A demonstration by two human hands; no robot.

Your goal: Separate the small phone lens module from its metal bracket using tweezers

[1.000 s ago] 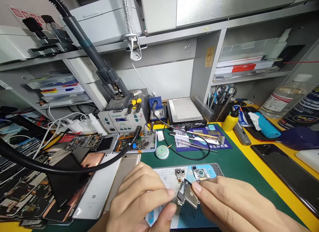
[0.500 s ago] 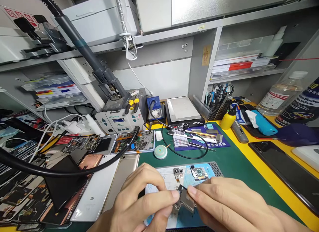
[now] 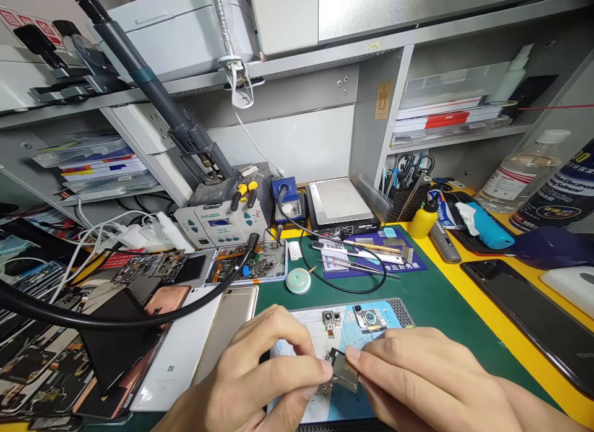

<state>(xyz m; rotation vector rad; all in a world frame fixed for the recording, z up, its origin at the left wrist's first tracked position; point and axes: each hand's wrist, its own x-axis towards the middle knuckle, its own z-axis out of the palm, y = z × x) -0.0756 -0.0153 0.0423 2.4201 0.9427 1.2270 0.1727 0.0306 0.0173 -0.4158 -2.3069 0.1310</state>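
A small phone circuit board (image 3: 346, 375) with a flat metal shield and a black patch at its upper corner is held between my hands, above a blue and white work mat (image 3: 343, 410). My left hand (image 3: 266, 367) pinches its left side with thumb and forefinger. From the other side, my right hand (image 3: 415, 370) grips the right edge, its fingers closed together and its thumb mostly hidden. Just beyond the board, a small camera module (image 3: 331, 320) and a larger camera module (image 3: 370, 319) lie on the mat.
Phones (image 3: 179, 351) and boards crowd the left. A black cable (image 3: 139, 324) arches over them. Behind stand a soldering station (image 3: 223, 224), a round tin (image 3: 297, 281) and a heating plate (image 3: 341, 203). To the right are a yellow bottle (image 3: 423, 220) and a black phone (image 3: 529, 320).
The circuit board has turned slightly between my fingers, and its metal face shows a little differently. Both hands keep their grip, and the whole view has shifted slightly.
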